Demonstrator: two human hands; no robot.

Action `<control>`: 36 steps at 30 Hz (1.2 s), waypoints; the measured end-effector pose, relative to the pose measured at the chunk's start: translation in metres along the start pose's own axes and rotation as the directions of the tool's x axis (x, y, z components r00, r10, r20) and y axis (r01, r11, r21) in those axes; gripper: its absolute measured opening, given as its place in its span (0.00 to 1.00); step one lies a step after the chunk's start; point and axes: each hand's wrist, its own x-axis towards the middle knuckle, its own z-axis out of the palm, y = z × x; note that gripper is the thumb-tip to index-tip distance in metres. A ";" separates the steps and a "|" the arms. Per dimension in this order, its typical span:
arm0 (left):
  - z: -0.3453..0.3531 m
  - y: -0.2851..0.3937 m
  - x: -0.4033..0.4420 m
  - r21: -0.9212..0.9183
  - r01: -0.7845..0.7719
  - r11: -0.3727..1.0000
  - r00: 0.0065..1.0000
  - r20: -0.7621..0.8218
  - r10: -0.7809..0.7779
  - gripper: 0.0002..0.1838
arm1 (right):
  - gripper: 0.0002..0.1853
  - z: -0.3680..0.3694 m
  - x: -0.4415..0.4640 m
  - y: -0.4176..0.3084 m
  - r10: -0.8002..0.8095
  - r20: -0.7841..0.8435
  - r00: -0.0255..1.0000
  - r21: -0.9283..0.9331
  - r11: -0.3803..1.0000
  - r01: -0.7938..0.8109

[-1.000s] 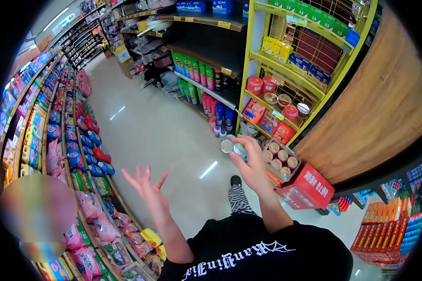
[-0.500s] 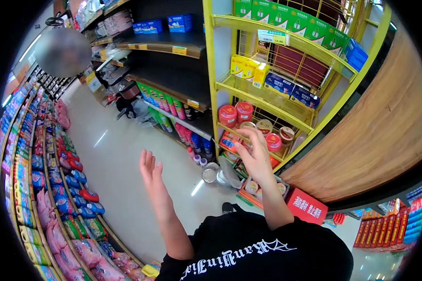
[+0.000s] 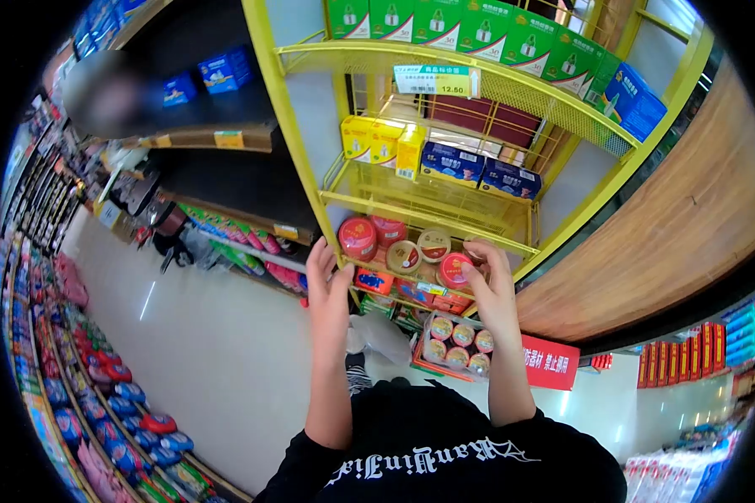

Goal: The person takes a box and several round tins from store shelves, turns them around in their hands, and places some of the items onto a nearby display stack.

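Observation:
My left hand (image 3: 329, 281) is at the left post of the yellow rack (image 3: 432, 205), thumb and fingers apart, beside a red round tin (image 3: 358, 239). At the right end of the same low shelf, my right hand (image 3: 493, 277) has its thumb at a red-lidded tin (image 3: 455, 270) and its fingers behind it; whether it grips the tin is unclear. Between the hands stand brown-and-cream round tins (image 3: 403, 256). Red boxes (image 3: 415, 292) lie on the level below them.
Green boxes (image 3: 484, 32) line the top shelf, with yellow boxes (image 3: 371, 141) and dark blue boxes (image 3: 451, 163) beneath. A carton of round tins (image 3: 459, 344) and a red box (image 3: 549, 362) stand low at the right. Dark shelving (image 3: 226, 180) adjoins the rack.
The view has moved closer to the yellow rack. Both hands have gone from the open air to its low shelf of round tins, one at each end.

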 end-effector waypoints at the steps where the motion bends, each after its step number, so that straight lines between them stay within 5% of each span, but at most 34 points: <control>1: 0.004 -0.006 0.013 -0.039 -0.014 0.999 0.999 0.047 0.016 0.28 | 0.15 0.003 0.006 0.002 0.074 0.030 0.997 0.133 0.988 -0.078; 3: 0.008 -0.011 0.037 -0.008 -0.051 0.999 0.989 0.137 0.052 0.26 | 0.15 0.014 0.016 0.003 0.128 0.058 0.990 0.286 0.948 -0.139; 8: 0.010 -0.005 0.097 -0.049 0.024 0.999 0.940 0.342 -0.006 0.24 | 0.17 0.055 0.061 -0.020 0.183 0.005 0.983 0.251 0.951 -0.178; 11: 0.008 -0.018 0.132 0.017 0.005 1.000 0.908 0.418 -0.012 0.24 | 0.18 0.087 0.099 -0.002 0.065 -0.018 0.998 0.081 0.995 -0.064; 18: 0.006 -0.039 0.181 0.049 0.007 0.999 0.837 0.546 -0.033 0.22 | 0.27 0.142 0.142 0.035 0.123 -0.062 0.990 -0.208 0.969 -0.134; 21: 0.011 -0.051 0.196 0.050 -0.037 0.998 0.809 0.588 0.001 0.22 | 0.39 0.154 0.144 0.036 -0.003 -0.226 0.974 -0.314 0.947 -0.070; 24: 0.015 -0.069 0.212 0.067 -0.041 0.997 0.790 0.613 -0.009 0.23 | 0.39 0.156 0.151 0.027 0.034 -0.293 0.956 -0.447 0.878 -0.169; 26: 0.019 -0.085 0.223 0.134 -0.174 0.976 0.769 0.638 0.050 0.24 | 0.40 0.159 0.162 0.030 0.000 -0.319 0.948 -0.498 0.850 -0.168; 30: 0.022 -0.087 0.225 0.362 -0.538 0.761 0.698 0.697 0.162 0.22 | 0.43 0.162 0.185 0.033 0.008 -0.271 0.963 -0.634 0.751 -0.184; 33: 0.020 -0.077 0.211 0.538 -0.594 0.598 0.695 0.718 0.044 0.22 | 0.46 0.164 0.192 0.040 -0.025 -0.186 0.982 -0.814 0.564 -0.140; 36: 0.022 -0.088 0.206 0.599 -0.656 0.459 0.676 0.737 0.007 0.22 | 0.45 0.165 0.199 0.041 0.028 -0.186 0.982 -0.812 0.559 -0.169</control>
